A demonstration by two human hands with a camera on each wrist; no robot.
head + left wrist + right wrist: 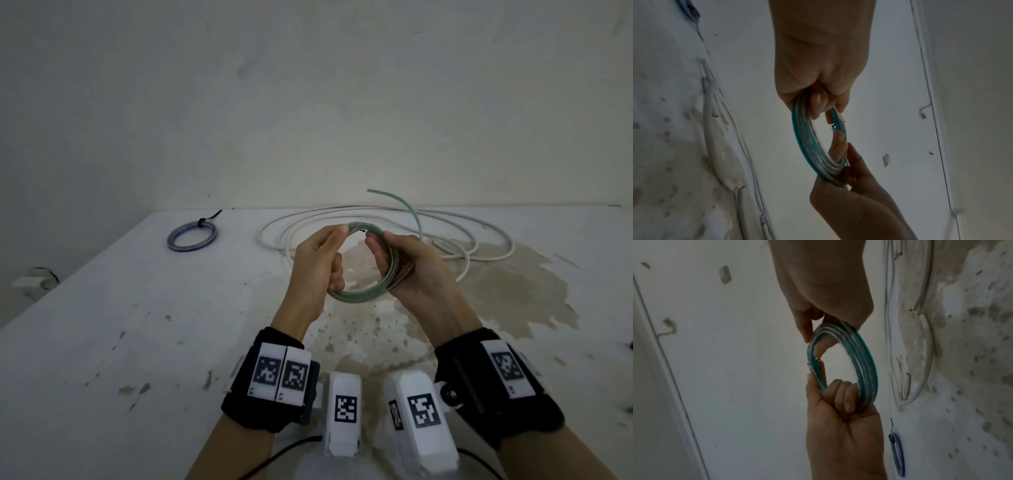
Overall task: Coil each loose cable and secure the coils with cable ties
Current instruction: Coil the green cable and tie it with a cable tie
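We hold the green cable coil (363, 263) up in the air between both hands, above the stained white bench (137, 308); our left hand (317, 265) grasps the coil's left side, its fingers (840, 395) curled round the bundled turns and its thumb pressing along the top of the loop; our right hand (407, 265) grasps the right side, fingers (838, 146) wrapped through the ring and thumb laid over the strands; a loose green tail (407, 209) springs from the coil near the right hand and arcs upward and back, its end free in the air; a small dark tip shows at the top of the ring between the two thumbs, too small for us to tell what it is; on the bench behind the coil a white cable (376, 219) lies in wide loose loops; well apart to the left a blue coil (192, 237) lies flat on the bench, bound with a black cable tie (205, 219) whose tail sticks out toward the wall.
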